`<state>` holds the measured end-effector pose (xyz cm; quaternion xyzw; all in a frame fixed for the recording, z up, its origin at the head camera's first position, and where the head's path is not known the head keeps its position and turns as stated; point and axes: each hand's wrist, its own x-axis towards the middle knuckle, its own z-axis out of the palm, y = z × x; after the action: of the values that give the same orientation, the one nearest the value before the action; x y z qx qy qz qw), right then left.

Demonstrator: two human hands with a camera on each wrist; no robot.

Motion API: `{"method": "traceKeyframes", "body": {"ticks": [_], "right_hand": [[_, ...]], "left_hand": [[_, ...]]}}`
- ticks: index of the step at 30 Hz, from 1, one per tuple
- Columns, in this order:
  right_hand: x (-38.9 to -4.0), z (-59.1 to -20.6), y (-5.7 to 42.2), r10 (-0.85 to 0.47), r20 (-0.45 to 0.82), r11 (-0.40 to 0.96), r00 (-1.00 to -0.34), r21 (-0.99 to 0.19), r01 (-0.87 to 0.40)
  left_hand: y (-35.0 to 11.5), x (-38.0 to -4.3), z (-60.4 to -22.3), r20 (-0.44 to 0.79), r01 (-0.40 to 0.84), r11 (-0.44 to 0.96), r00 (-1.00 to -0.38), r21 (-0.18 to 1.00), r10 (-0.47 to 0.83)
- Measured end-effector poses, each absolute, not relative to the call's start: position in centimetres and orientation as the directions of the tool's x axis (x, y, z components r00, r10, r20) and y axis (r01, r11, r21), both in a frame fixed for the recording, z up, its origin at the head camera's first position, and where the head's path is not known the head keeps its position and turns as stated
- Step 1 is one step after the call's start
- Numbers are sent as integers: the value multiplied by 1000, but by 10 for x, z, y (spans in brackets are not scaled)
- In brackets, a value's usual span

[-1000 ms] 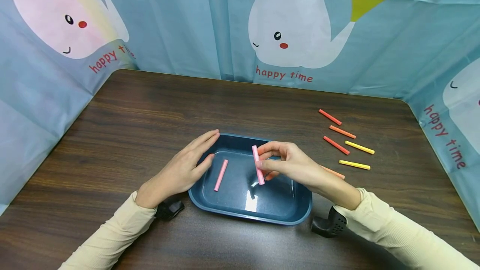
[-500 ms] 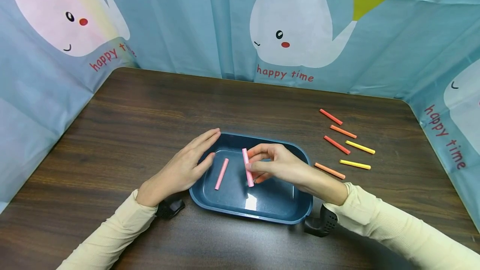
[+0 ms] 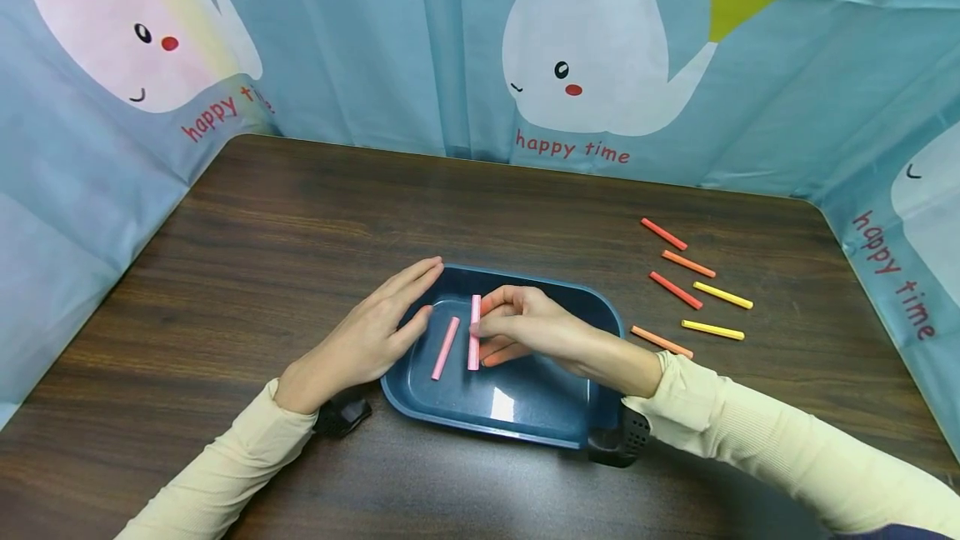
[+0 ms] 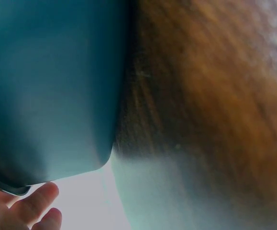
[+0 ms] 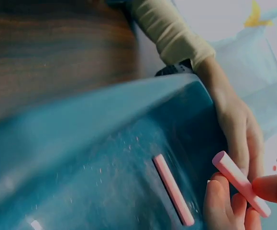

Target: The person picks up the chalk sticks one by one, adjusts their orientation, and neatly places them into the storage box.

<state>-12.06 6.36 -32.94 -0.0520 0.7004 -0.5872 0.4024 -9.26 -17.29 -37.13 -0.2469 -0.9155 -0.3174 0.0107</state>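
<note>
A piece of pink chalk (image 3: 475, 332) is pinched between the thumb and fingers of my right hand (image 3: 528, 325), held over the left half of a dark blue tray (image 3: 517, 433). Another pink chalk (image 3: 446, 348) lies on the tray floor just to its left. In the right wrist view the held chalk (image 5: 241, 183) slants between thumb and fingertips, and the lying one (image 5: 173, 189) rests near the tray wall. My left hand (image 3: 360, 332) rests at the tray's left rim with fingers straight and thumb spread. Its fingertips (image 4: 45, 194) show by the rim in the left wrist view.
Right of the tray, several chalks lie on the dark wooden table (image 3: 315, 215): red (image 3: 676, 290), orange (image 3: 662, 342) and yellow (image 3: 712, 330) ones. A light blue curtain (image 3: 360, 48) with whale prints hangs along the table's back and sides.
My right hand has moved left across the tray with the pink chalk, closer to the lying one. The held chalk has turned more upright in the head view. My left hand stays in place.
</note>
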Motion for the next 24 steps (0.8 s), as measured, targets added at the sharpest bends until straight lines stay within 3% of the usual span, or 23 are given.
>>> {"method": "traceKeyframes", "body": {"ticks": [15, 24], "right_hand": [[-124, -339, 45, -528, -556, 300, -641, -829, 472], [-123, -344, 35, -543, -600, 300, -588, -792, 532]], "left_hand": [[-173, -91, -371, 169, 455, 676, -879, 580, 447], [-174, -90, -371, 165, 450, 681, -881, 578, 443]]}}
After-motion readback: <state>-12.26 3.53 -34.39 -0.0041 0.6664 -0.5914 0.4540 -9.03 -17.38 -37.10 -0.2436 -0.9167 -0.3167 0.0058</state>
